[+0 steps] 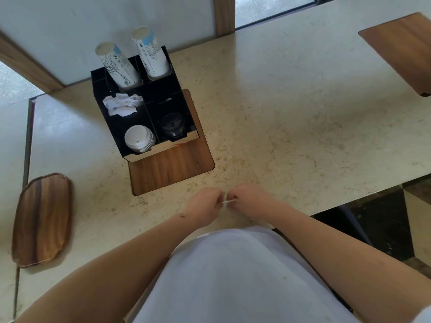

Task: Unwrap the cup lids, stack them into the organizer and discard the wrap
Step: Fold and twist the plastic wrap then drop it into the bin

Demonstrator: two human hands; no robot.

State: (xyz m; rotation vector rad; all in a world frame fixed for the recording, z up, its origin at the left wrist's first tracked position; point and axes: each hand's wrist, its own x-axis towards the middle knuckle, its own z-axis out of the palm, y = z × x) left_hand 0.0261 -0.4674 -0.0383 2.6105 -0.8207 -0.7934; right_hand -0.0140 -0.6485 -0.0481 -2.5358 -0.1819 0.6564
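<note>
A black organizer (140, 155) stands on the counter at the back left. Its front left compartment holds a stack of white lids (138, 138); the front right one holds black lids (172, 127). Close to the counter's near edge, my left hand (205, 206) and my right hand (247, 201) are held together, both pinching a small, thin, clear piece of wrap (227, 201) between their fingertips. The wrap is mostly hidden by my fingers.
Two stacks of paper cups (149, 52) stand in the organizer's rear compartments, with white packets (122, 104) in a middle one. A wooden panel (172, 169) lies under the organizer. A wooden tray (42, 220) sits at the left, another wooden panel (401, 50) at the far right.
</note>
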